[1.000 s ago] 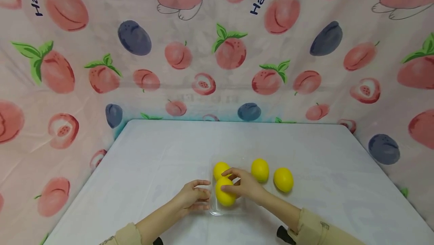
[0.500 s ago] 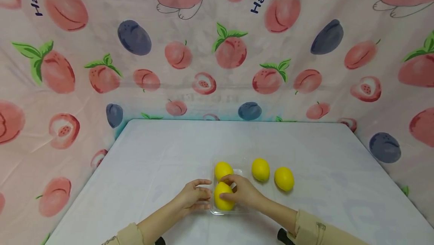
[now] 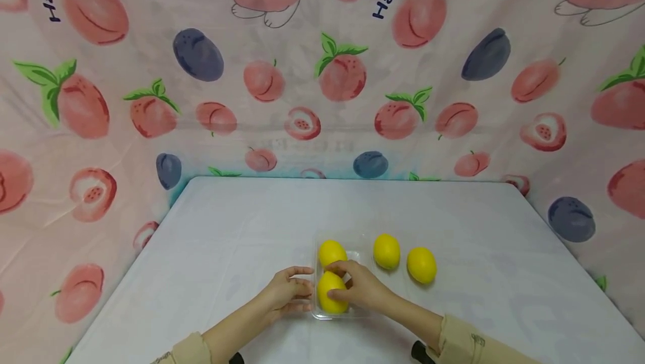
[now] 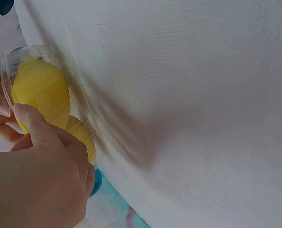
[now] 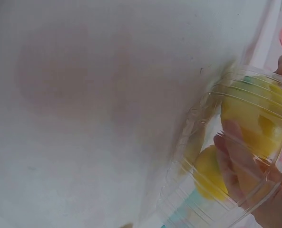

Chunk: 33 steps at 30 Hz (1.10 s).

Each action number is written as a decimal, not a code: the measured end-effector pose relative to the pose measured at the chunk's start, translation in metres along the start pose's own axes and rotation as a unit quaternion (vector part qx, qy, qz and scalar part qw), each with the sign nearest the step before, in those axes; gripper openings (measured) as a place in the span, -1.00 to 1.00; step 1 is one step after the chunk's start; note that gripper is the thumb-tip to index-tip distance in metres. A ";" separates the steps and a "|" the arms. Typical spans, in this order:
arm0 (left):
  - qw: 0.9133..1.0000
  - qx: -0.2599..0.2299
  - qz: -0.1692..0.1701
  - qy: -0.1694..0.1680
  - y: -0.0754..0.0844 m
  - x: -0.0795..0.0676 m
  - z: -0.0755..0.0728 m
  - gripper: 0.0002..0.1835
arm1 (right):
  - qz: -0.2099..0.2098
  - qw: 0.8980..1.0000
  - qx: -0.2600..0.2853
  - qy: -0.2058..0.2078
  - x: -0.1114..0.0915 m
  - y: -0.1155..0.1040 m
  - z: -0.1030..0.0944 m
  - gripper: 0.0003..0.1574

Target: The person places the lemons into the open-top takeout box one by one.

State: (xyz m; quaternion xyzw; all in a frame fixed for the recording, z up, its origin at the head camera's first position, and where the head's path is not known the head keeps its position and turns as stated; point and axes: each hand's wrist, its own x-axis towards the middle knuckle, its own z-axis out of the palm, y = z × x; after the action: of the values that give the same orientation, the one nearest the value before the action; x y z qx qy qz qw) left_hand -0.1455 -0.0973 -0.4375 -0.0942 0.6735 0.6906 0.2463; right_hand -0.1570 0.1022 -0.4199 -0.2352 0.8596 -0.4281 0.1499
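In the head view, a clear plastic box [image 3: 356,315] stands at the front middle of the table, with two yellow lemons in its left half. My right hand [image 3: 365,288] reaches into the box and holds the near lemon [image 3: 330,295] between thumb and fingers. Behind it lies the far lemon [image 3: 332,252]. My left hand [image 3: 288,292] touches the outside of the box's left wall, fingers extended and slightly bent. In the right wrist view, the held lemon [image 5: 255,114] and my right fingers show through the clear wall. The left wrist view shows my left hand [image 4: 50,161] beside the box.
Two more lemons, one nearer the box [image 3: 387,252] and one farther right [image 3: 421,265], lie on the white table [image 3: 242,218]. A fruit-patterned cloth [image 3: 302,73] hangs behind the table and along both sides.
My right hand has lowered the near lemon toward the front left of the box and still holds it. My left hand stays by the left wall.
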 end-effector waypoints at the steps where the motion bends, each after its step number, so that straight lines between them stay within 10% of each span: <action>1: 1.000 0.000 0.000 0.000 0.000 0.000 0.000 -0.53 | 0.004 1.000 0.002 0.000 0.000 0.000 0.000 -0.41; 33: 1.000 -0.005 -0.005 0.004 0.001 0.000 0.001 -0.55 | 0.004 1.000 0.008 0.027 -0.005 0.008 -0.010 -0.53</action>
State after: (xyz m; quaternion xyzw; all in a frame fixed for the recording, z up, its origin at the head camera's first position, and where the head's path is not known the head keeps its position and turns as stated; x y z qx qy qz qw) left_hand -0.1459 -0.0967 -0.4368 -0.1014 0.6708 0.6921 0.2465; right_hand -0.1594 0.1155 -0.4203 -0.2195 0.8606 -0.4407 0.1305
